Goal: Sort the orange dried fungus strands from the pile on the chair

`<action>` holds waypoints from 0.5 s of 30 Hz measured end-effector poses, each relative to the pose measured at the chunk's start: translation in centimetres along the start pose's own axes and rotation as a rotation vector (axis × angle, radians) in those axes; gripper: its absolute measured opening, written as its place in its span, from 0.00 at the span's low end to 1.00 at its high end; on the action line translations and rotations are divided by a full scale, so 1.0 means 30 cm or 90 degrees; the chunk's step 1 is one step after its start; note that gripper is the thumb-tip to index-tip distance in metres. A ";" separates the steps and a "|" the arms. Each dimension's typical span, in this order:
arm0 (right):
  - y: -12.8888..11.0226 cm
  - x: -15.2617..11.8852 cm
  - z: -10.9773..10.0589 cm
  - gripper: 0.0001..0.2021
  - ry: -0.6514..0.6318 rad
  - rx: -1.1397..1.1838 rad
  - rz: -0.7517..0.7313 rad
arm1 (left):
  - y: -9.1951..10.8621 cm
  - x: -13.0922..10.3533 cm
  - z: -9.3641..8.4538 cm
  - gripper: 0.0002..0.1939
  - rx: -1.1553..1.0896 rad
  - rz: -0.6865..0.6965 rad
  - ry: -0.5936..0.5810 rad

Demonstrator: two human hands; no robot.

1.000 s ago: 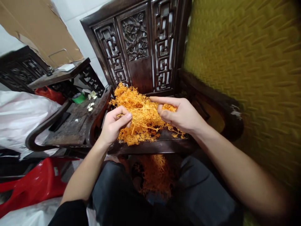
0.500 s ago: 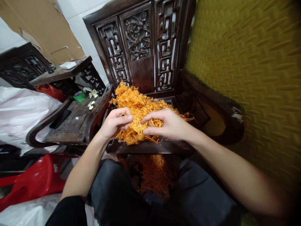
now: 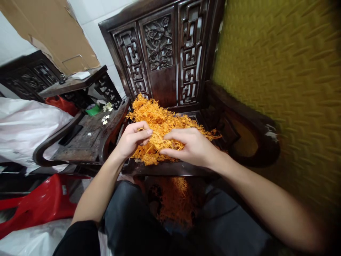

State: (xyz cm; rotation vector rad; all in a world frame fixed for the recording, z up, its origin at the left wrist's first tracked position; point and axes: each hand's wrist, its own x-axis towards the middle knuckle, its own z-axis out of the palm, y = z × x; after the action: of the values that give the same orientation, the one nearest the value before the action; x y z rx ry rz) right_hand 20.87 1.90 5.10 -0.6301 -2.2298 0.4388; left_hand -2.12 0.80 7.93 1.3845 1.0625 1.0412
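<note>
A heap of bright orange feathery sprigs [image 3: 157,115] lies on the seat of a dark carved wooden chair [image 3: 163,87]. In front of it, my left hand [image 3: 133,138] is closed, thumb and fingers pinching thin orange stems. My right hand [image 3: 190,145] is at the near side of the heap, with thumb and forefinger apart and orange tufts showing in the gap between them. The tips of its other fingers are hidden. Both hands are close together over the front of the seat.
At left, a second wooden chair [image 3: 77,151] bears a dark phone-like object [image 3: 70,135], a green tape roll [image 3: 92,110] and small pale flowers [image 3: 105,119]. A red plastic stool [image 3: 50,199] and white bags [image 3: 32,128] are nearby. A yellow textured panel [image 3: 271,60] borders the right side.
The right hand's fingers have shifted slightly, with the thumb a little lower. My left hand keeps its pinch. The whole view has drifted slightly right and down.
</note>
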 end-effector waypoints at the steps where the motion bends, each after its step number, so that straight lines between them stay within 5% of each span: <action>1: -0.002 -0.002 0.003 0.15 -0.022 -0.028 -0.007 | 0.001 0.001 0.001 0.14 -0.002 -0.002 0.003; 6: -0.009 -0.004 0.012 0.10 -0.121 -0.088 -0.027 | 0.001 0.003 0.017 0.16 -0.012 -0.008 0.030; 11: -0.012 0.006 0.006 0.16 -0.096 0.021 -0.024 | -0.022 0.017 0.014 0.15 0.005 0.052 0.085; 15: -0.032 -0.010 -0.028 0.16 -0.096 0.146 0.027 | -0.021 0.059 -0.076 0.15 -0.031 0.177 0.271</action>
State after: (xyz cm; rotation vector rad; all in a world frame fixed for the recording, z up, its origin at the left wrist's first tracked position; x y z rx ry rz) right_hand 21.38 1.03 5.95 -0.5382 -2.2666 0.7737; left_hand -3.97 3.04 7.52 1.3260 1.1571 1.6072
